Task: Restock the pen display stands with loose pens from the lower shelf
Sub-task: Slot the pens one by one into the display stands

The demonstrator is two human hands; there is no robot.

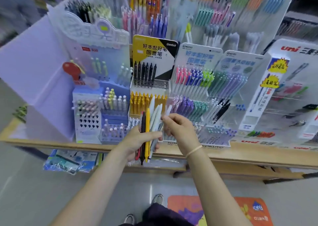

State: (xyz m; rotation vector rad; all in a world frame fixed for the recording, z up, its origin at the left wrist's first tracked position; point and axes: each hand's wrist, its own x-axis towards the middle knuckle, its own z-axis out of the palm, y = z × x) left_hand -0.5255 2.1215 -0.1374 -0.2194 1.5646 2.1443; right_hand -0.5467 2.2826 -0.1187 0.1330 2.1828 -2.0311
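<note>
Shoes (157, 199) and a bright floor mat (223, 210) show at the bottom of the view, nearest of all, and both bare arms reach up from there to the shelf edge (240, 154). Curled round a bundle of pens (148, 131), the left hand (139, 140) grips them upright at mid-barrel: a black one, a yellow one and several pale grey or white ones fan out above its fingers (151, 136), while their tips hang out below the palm. Just right of that fan, the right hand (179, 127) pinches the top of one pale pen (168, 111) between thumb and fingertips, seemingly drawing it free of the bundle; blur hides whether it has cleared the others.

Beyond the fingertips stand the display stands. A yellow and black stand (151, 67) lies straight ahead of the left hand, with a row of black pens, empty holes beside them, and yellow pens below. A white stand (194, 81) with pink, blue and green rows sits ahead of the right hand.

Risks, as I judge them: the bundle is loosely fanned, so pulling one pen out could drag a neighbour and spill several to the floor. Pale pens look alike, so one could land in the wrong row. Pushing into a crowded row could knock seated pens askew.
</note>
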